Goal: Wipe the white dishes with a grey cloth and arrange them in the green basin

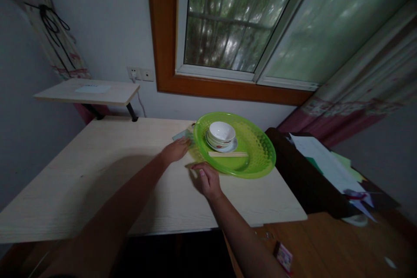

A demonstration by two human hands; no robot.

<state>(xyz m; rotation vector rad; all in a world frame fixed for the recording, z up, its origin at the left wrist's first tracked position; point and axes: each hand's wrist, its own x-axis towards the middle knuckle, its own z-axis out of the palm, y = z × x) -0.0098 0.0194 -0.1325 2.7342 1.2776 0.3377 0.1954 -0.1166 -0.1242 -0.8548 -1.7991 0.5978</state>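
A round green plastic basket (260, 166) rests on the pale wooden table, its left rim close to both hands. Inside it, stacked white bowls (222, 131) sit on a small plate (233, 147), and light chopsticks (228, 154) lie in front of them. My left hand (176, 150) lies low over the table left of the basket, fingers stretched toward a thin, flat, pale-green piece (181, 135) that they partly cover. Just below the basket's front-left rim is my right hand (208, 180), fingers extended leftward and thumb apart, with nothing visible in it.
A small raised shelf (87, 91) stands at the table's (65, 173) back left, near wall sockets (140, 74). The window (228, 30) is behind the basket. To the right, a dark brown piece of furniture (302, 173) holds papers (325, 163). A small box (283, 256) is lower right.
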